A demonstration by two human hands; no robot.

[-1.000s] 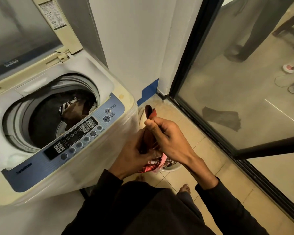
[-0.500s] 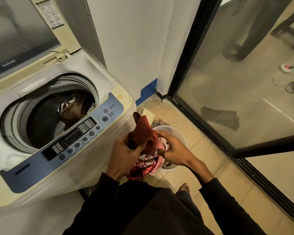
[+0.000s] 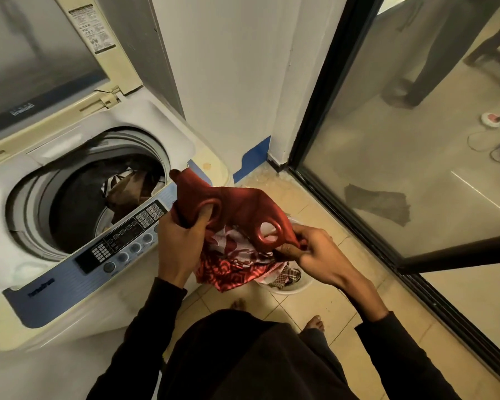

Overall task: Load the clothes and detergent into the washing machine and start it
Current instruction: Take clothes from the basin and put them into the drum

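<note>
Logos on the washing machine (image 3: pixel 104 287) are too blurry to read. Left hand (image 3: pixel 182 243) grips the dark red garment (image 3: pixel 237 209), right hand (image 3: pixel 312 252) pinches its other end, stretched over the white basket (image 3: pixel 293 287).

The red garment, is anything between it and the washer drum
Nothing visible blocks it. The lid stands raised, and the drum opening is uncovered with clothes already inside. Both hands hold the red garment just right of the control panel, which it must pass over.
</note>
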